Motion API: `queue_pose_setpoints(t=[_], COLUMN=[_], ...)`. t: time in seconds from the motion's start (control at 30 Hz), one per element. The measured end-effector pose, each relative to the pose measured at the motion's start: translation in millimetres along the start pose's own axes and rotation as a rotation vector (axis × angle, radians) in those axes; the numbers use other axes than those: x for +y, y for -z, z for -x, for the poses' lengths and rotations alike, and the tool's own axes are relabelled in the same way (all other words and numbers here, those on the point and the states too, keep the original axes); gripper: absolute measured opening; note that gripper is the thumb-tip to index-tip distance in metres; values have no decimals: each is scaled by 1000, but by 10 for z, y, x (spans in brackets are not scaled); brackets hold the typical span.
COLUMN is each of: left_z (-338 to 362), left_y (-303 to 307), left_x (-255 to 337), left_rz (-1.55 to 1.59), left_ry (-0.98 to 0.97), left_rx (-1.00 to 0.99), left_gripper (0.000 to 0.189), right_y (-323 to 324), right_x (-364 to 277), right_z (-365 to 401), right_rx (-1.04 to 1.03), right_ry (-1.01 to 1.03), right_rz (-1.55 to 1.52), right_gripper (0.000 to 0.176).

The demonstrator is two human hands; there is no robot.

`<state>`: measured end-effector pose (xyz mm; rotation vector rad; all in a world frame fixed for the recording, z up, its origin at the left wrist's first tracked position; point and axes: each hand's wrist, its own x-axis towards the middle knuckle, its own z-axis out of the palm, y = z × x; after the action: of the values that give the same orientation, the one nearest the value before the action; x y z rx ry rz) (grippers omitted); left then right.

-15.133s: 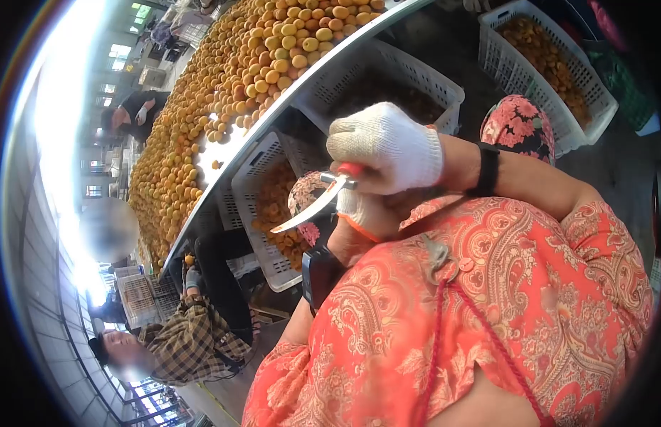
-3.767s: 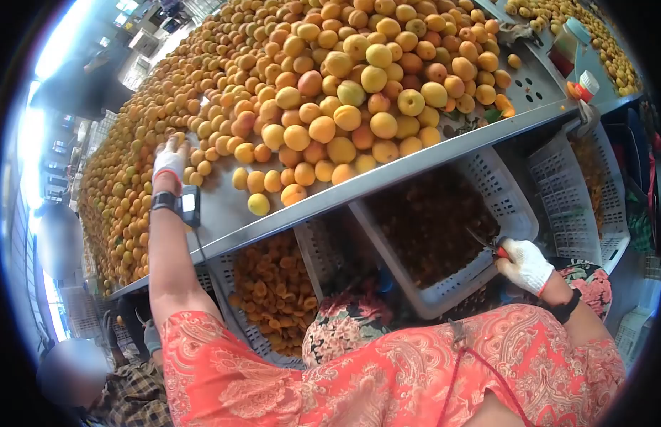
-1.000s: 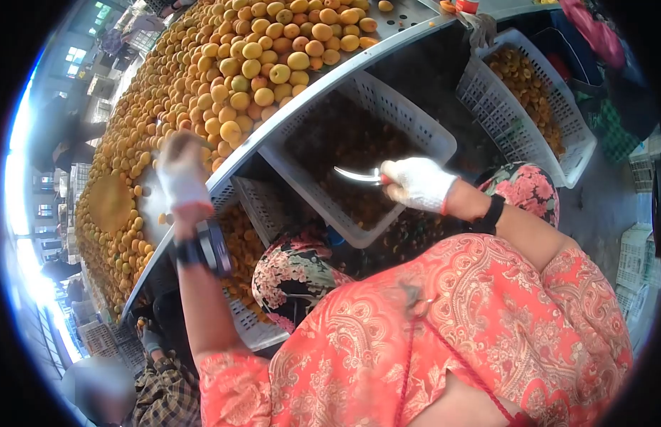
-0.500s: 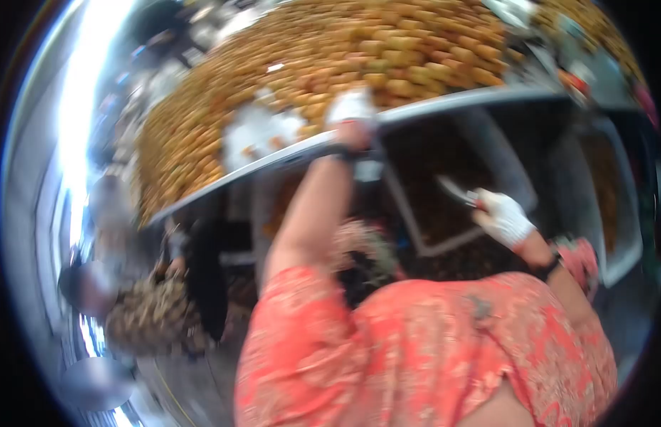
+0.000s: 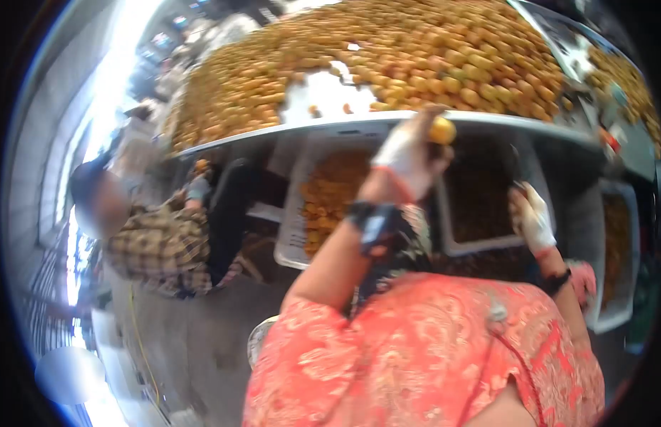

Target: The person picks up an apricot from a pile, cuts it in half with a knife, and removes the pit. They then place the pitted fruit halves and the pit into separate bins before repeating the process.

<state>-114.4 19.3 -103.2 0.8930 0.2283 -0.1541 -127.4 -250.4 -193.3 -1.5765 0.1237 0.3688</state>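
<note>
My left hand (image 5: pixel 410 158), in a white glove with a red cuff, is closed round a round yellow-orange fruit (image 5: pixel 442 131) at the near rim of the table. The table (image 5: pixel 323 98) is heaped with yellow-orange fruit (image 5: pixel 451 50) of the same kind. Lower and to the right, my right hand (image 5: pixel 534 219), also gloved in white, is wrapped round a small knife (image 5: pixel 515 162) whose blade points up and away. The blade is blurred and faint. Between and beyond my hands, a white crate (image 5: pixel 480 247) with dark contents sits below the table edge.
A white crate (image 5: pixel 293 254) of orange pieces stands left under the table, and another crate (image 5: pixel 597 313) is at the right. At the left sits a person in a checked shirt (image 5: pixel 160 245), a fruit near their hand. A second fruit-covered table (image 5: pixel 569 53) is at the upper right.
My left hand has come back from the fruit heap to the table edge and now holds a fruit. My right hand, with the knife, has shifted slightly right, its blade now pointing more upward.
</note>
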Motion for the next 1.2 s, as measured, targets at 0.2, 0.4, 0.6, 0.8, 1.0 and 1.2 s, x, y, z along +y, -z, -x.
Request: queue_pose_setpoints(t=[0.2, 0.4, 0.6, 0.8, 1.0, 1.2], left_z=[696, 683, 665, 709, 680, 621], left_y=[-172, -286, -302, -434, -522, -637], left_x=[-25, -313, -439, -569, -670, -753], left_rz=[-15, -48, 62, 79, -17, 54], left_ry=[-159, -195, -56, -114, -251, -126], left_rx=[-346, -427, -471, -383, -363, -316], left_gripper=[47, 49, 53, 45, 31, 43], right_y=[-125, -311, -345, -331, -449, -481], right_x=[-463, -737, -659, -685, -564, -451], right_z=[510, 888, 868, 910, 834, 758], right_rx=[-227, -189, -94, -141, 14, 114], right_ry=[335, 625, 731, 615, 771, 852], right_rz=[-78, 331, 405, 382, 500, 439], right_gripper=[15, 22, 28, 28, 25, 39])
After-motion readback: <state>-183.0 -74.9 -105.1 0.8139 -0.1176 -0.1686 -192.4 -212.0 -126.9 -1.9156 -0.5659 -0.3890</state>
